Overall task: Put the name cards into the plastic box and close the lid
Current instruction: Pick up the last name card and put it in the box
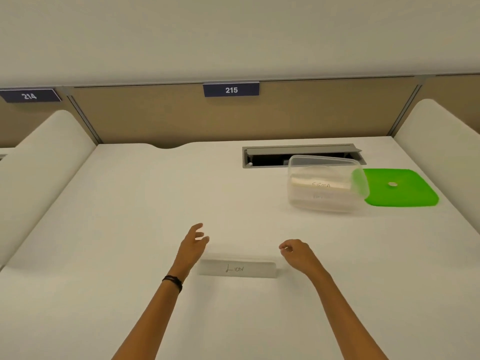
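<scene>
A folded white name card marked "LION" stands on the white desk in front of me. My left hand hovers just past its left end, fingers apart, holding nothing. My right hand hovers past its right end, fingers loosely curled, nothing in it. At the back right sits the clear plastic box, lid off, with a card marked "SIGMA" inside and another fainter card below it. The green lid lies flat on the desk right of the box, touching it.
A grey cable hatch is set into the desk behind the box. A tan partition with a "215" sign closes the back. White side dividers stand at both sides of the desk.
</scene>
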`<state>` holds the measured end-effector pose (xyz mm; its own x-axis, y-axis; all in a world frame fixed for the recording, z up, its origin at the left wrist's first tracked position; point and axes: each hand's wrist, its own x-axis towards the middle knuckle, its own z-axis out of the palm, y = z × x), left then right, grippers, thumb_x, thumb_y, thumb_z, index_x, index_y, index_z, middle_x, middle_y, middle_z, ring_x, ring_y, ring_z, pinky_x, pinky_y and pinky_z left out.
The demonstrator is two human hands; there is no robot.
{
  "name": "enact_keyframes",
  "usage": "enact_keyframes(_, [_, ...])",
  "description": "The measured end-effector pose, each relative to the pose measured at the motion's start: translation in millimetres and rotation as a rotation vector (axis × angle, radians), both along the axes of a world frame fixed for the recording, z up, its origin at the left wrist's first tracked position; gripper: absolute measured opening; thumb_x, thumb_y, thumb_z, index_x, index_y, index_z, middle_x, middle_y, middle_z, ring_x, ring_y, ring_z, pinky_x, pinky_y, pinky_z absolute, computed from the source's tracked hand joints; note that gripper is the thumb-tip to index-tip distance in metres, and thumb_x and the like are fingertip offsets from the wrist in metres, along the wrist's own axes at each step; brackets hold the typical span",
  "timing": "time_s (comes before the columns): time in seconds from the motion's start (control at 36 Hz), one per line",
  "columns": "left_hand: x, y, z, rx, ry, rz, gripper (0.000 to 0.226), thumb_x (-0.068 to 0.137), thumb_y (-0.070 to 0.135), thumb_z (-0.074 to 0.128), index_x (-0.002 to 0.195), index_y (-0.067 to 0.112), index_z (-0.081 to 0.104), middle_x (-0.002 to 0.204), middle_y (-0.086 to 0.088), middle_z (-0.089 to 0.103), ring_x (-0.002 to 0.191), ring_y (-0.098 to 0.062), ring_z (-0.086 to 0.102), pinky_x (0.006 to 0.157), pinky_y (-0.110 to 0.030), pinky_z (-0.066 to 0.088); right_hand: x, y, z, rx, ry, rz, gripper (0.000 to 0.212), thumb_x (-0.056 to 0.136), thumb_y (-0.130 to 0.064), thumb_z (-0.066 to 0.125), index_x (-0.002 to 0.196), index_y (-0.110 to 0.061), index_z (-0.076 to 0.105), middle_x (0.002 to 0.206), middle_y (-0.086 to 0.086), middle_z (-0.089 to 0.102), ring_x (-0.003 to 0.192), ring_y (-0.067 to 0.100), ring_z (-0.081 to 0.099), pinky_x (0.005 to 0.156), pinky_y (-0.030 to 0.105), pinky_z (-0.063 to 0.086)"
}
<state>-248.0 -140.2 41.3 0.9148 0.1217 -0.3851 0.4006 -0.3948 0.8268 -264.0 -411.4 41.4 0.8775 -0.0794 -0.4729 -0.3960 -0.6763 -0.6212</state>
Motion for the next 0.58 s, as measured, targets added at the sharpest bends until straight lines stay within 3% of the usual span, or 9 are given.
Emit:
enact_keyframes(0.14, [-20,10,-12,0.277,0.138,-0.078,0.055,0.097,0.026,0.048,0.147,0.012,0.029,0.146,-0.013,0.044,0.134,-0.026,0.044,0.109,-0.035,0.034,-12,13,-7,0.012,0.046,0.023,0.027,0.092,-0.012,0.046,0.105,-0.003,0.067,0.112,0.013,0.067,0.106,0.026,0.062,0.088,0.029,0.047])
enact_keyframes(0.19, [-25,12,-14,0.298,0.209,-0.128,0.053,0.097,0.027,0.047,0.145,0.009,0.033,0.147,-0.012,0.043,0.136,-0.026,0.041,0.112,-0.035,0.031,-15,18,-8,0.032,0.053,0.024,0.028,0.089,-0.008,0.045,0.07,-0.004,0.065,0.078,0.019,0.061,0.082,0.033,0.06,0.071,0.034,0.045])
enact_keyframes(0.22, [-26,12,-14,0.295,0.228,-0.146,0.05,0.097,0.027,0.046,0.143,0.009,0.037,0.145,-0.011,0.045,0.135,-0.026,0.042,0.111,-0.034,0.031,-16,20,-9,0.038,0.047,0.016,0.035,0.088,-0.006,0.044,0.054,-0.011,0.047,0.063,0.015,0.046,0.071,0.028,0.05,0.063,0.031,0.036])
enact_keyframes(0.25, [-28,12,-13,0.288,0.231,-0.157,0.04,0.097,0.026,0.046,0.133,0.01,0.048,0.137,-0.011,0.05,0.129,-0.026,0.046,0.107,-0.033,0.034,-17,22,-10,0.047,0.035,0.01,0.04,0.087,-0.005,0.044,0.051,-0.016,0.031,0.06,0.009,0.033,0.07,0.021,0.043,0.062,0.03,0.026])
enact_keyframes(0.28, [-28,11,-14,0.284,0.224,-0.171,0.022,0.096,0.024,0.046,0.111,0.014,0.059,0.12,-0.011,0.055,0.113,-0.025,0.051,0.097,-0.031,0.038,-18,24,-9,0.056,0.026,0.004,0.042,0.087,-0.004,0.044,0.053,-0.019,0.023,0.059,0.005,0.027,0.072,0.018,0.039,0.061,0.029,0.02])
enact_keyframes(0.31, [-29,10,-12,0.283,0.204,-0.187,0.016,0.095,0.022,0.045,0.083,0.019,0.054,0.098,-0.008,0.053,0.093,-0.023,0.05,0.082,-0.029,0.037,-19,25,-8,0.064,0.023,0.002,0.044,0.087,-0.004,0.044,0.053,-0.02,0.02,0.059,0.003,0.024,0.072,0.017,0.037,0.058,0.029,0.017])
enact_keyframes(0.33, [-29,9,-14,0.282,0.179,-0.189,0.027,0.095,0.02,0.045,0.068,0.019,0.04,0.084,-0.004,0.046,0.08,-0.021,0.043,0.07,-0.028,0.032,-19,25,-7,0.074,0.021,0.001,0.045,0.087,-0.005,0.044,0.053,-0.02,0.019,0.058,0.002,0.022,0.072,0.017,0.036,0.056,0.03,0.016])
enact_keyframes(0.42, [-31,9,-10,0.285,0.138,-0.196,0.036,0.095,0.018,0.045,0.064,0.017,0.026,0.068,0.0,0.032,0.071,-0.019,0.031,0.058,-0.027,0.019,-19,27,-6,0.083,0.013,-0.007,0.046,0.088,-0.005,0.044,0.053,-0.02,0.019,0.057,0.002,0.021,0.071,0.018,0.033,0.054,0.029,0.014])
enact_keyframes(0.58, [-28,10,-12,0.269,0.14,-0.201,0.034,0.095,0.019,0.046,0.067,0.017,0.027,0.075,-0.004,0.033,0.075,-0.018,0.032,0.064,-0.027,0.02,-19,29,-1,0.098,-0.01,-0.009,0.045,0.087,-0.006,0.044,0.054,-0.021,0.018,0.058,0.001,0.021,0.062,0.017,0.026,0.054,0.029,0.014])
